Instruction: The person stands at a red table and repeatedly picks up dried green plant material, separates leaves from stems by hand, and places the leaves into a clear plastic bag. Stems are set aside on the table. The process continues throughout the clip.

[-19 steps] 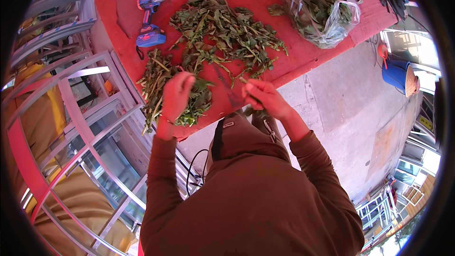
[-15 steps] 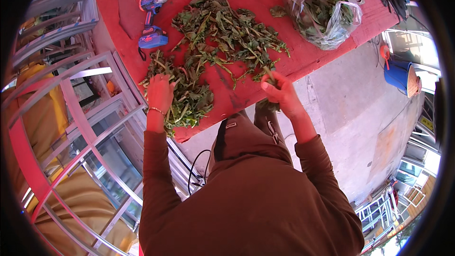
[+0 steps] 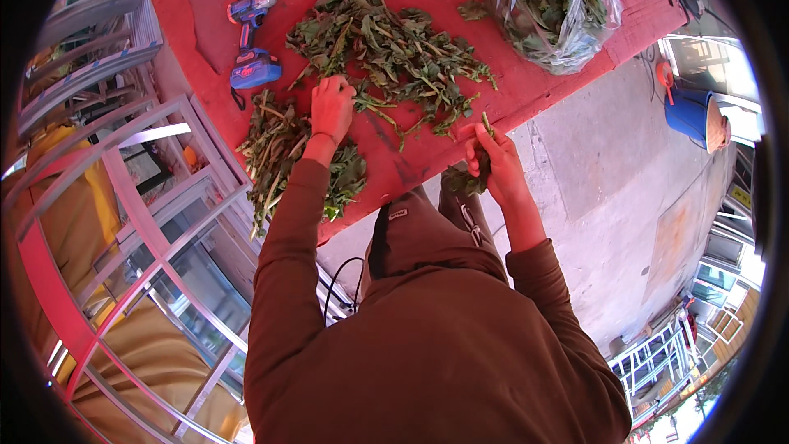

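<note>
The right hand (image 3: 503, 164), right of the frame's centre near the table edge, pinches a small bunch of greens (image 3: 467, 181) between thumb and fingers; the stem tip pokes up above the grip and the leaves hang below it. The left hand (image 3: 332, 111), left of centre, reaches up with its fingers bent at the lower left edge of a large leafy pile (image 3: 394, 53); whether they are closed on a stem cannot be told. That pile spreads over the upper middle of the frame on a red table (image 3: 526, 94), and a smaller pile (image 3: 275, 136) lies at centre left, partly under the left wrist. A blue cordless drill (image 3: 246, 37) lies at upper left, beside the large pile. At upper right, a clear plastic bag (image 3: 579, 41) holds more greens, and farther right a blue bucket (image 3: 688, 119) stands on the floor (image 3: 592, 164).
</note>
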The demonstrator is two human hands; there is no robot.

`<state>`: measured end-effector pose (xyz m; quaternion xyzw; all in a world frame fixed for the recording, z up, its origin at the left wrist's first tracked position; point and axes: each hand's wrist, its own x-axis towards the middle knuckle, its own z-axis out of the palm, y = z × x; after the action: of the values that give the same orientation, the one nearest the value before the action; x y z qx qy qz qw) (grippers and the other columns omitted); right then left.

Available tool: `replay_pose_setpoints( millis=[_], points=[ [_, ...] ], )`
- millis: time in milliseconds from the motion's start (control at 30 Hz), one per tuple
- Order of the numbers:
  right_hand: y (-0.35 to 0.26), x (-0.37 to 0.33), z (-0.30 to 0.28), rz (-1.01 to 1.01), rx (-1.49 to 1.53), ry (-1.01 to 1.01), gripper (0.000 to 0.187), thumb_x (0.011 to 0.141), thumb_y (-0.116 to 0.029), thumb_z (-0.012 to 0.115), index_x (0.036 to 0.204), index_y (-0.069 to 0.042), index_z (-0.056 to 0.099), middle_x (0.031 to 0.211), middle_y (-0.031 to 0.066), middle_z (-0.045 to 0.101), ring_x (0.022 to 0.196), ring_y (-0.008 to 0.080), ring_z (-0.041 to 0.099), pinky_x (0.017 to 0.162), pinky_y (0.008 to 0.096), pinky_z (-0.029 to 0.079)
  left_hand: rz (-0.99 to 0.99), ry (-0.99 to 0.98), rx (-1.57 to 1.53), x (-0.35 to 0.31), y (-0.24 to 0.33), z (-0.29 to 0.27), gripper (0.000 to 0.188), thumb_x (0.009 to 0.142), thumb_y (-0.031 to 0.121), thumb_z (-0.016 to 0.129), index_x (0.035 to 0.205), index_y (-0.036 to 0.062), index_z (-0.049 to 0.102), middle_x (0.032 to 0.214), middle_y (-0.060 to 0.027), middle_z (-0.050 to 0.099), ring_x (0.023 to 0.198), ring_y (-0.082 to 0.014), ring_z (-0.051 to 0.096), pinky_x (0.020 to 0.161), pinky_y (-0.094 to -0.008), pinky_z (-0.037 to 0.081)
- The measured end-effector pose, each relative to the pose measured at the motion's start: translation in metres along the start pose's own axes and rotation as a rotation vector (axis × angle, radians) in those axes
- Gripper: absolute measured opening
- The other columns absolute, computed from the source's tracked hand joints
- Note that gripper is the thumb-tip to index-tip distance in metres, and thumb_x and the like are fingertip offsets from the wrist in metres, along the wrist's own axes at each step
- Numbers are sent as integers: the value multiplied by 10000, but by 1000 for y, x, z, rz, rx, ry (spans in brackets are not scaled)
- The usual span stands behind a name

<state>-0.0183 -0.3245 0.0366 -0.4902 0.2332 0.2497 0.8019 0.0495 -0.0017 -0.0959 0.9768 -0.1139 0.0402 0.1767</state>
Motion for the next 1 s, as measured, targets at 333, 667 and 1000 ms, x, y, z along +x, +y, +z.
replay_pose_setpoints(
  millis=[333,667,1000],
  points=[
    [22,28,15,54,-107,-6,307,1034,-313,589,1076,-22,676,739,-24,570,513,25,402,464,196,273,-374,-59,-1045,-7,16,-44,147,873,94,773,988,7,741,993,-34,709,842,-87,649,735,-239,502],
    [35,59,19,-47,4,43,203,1004,-217,640,956,-23,676,733,-41,529,553,23,398,488,202,293,-223,-132,-780,-3,77,-14,193,913,186,719,1065,68,724,1045,-98,677,968,-247,653,817,-360,534],
    [25,48,9,7,148,22,228,1046,-192,541,874,-48,579,789,60,643,668,167,614,633,293,498,-370,-23,-395,12,53,25,389,936,150,656,1309,52,602,1347,-156,558,1234,-351,516,1010,-429,459]
  ],
)
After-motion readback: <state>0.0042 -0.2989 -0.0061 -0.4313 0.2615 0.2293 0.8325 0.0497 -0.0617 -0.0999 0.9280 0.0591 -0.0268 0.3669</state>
